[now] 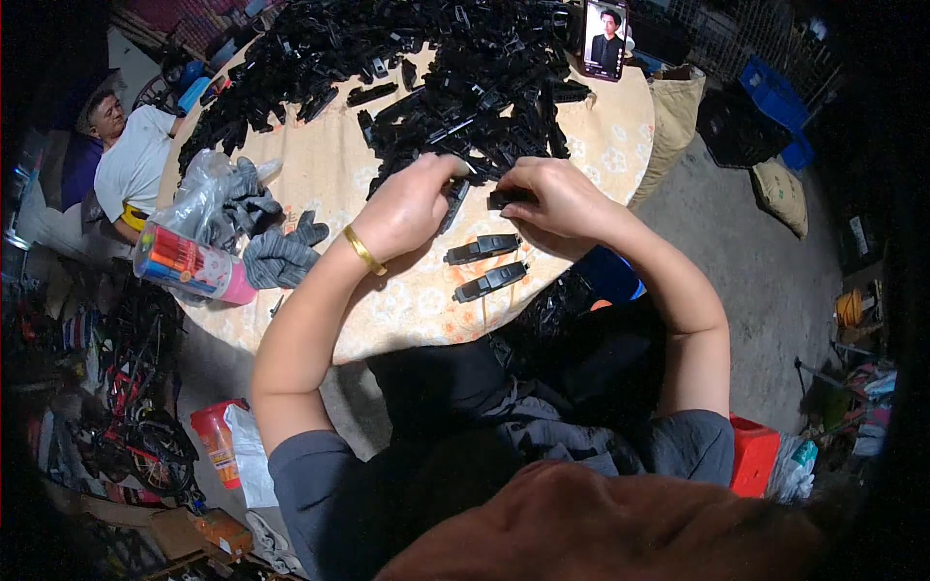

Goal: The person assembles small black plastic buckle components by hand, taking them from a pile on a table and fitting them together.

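Note:
My left hand (412, 203), with a gold bangle at the wrist, is closed at the near edge of a heap of black plastic parts (465, 92). A black plastic part (452, 207) sticks out under its fingers. To its right, my right hand (550, 194) has thumb and fingers pinched on another dark piece (500, 199), mostly hidden by the hand. Closer to me, two long black plastic parts (483, 249) lie side by side on the round table's patterned cloth (407, 310), slightly slanted.
Grey gloves (283, 254), a clear plastic bag (201, 189) and a clear jar of coloured pens (194, 266) occupy the table's left side. A phone (603, 41) stands at the far right. Another person (140, 145) is at the far left. Sacks (780, 198) and blue crates (775, 102) are beyond the table.

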### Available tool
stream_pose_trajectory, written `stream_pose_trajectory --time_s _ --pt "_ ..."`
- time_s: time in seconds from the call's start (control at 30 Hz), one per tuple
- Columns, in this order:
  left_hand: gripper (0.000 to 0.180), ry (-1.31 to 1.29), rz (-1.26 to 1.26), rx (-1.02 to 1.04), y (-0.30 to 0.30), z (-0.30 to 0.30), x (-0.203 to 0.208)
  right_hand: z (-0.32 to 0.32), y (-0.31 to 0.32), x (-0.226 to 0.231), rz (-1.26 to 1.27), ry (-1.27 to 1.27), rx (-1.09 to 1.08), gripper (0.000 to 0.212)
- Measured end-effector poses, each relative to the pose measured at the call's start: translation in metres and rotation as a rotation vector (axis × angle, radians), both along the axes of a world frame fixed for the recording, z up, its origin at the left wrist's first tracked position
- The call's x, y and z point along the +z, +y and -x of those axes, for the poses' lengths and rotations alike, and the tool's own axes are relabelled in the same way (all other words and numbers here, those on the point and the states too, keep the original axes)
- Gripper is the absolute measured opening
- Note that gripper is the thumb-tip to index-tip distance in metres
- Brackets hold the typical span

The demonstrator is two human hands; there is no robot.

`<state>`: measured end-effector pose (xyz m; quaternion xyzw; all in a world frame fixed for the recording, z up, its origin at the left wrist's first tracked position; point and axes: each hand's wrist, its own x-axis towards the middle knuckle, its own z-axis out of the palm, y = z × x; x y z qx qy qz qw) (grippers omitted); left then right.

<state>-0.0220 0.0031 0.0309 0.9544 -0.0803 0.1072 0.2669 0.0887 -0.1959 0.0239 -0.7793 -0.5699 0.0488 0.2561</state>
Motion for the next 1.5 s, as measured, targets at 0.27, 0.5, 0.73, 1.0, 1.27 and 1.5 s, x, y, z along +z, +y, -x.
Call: stream_pose_trajectory --time_s 0.27,0.5,0.73,1.0,1.27,1.5 --pt "0.026 0.042 -0.119 -0.019 -0.013 0.012 -0.002 -0.015 0.003 -0.013 -0.088 -0.265 -0.151 0.025" --pt "0.024 0.045 -0.092 0.04 -0.014 0.015 0.0 -0.002 -0.001 -0.001 -0.146 -0.108 0.099 0.027" --pt "0.023 0.073 -0.065 0.003 -0.012 0.01 -0.001 0.002 -0.003 -0.002 -0.079 -0.137 0.061 0.026" --pt "0.022 0.056 -0.059 -0.013 -0.013 0.01 -0.004 0.008 -0.007 0.002 -0.104 -0.157 0.05 0.023" --pt "0.022 0.052 -0.031 -0.023 -0.012 0.011 -0.003 0.01 -0.007 0.008 -0.032 -0.179 0.071 0.024" --pt "0.022 0.069 0.014 -0.03 -0.017 0.008 -0.004 0.01 0.0 -0.007 -0.138 -0.056 0.191 0.023"
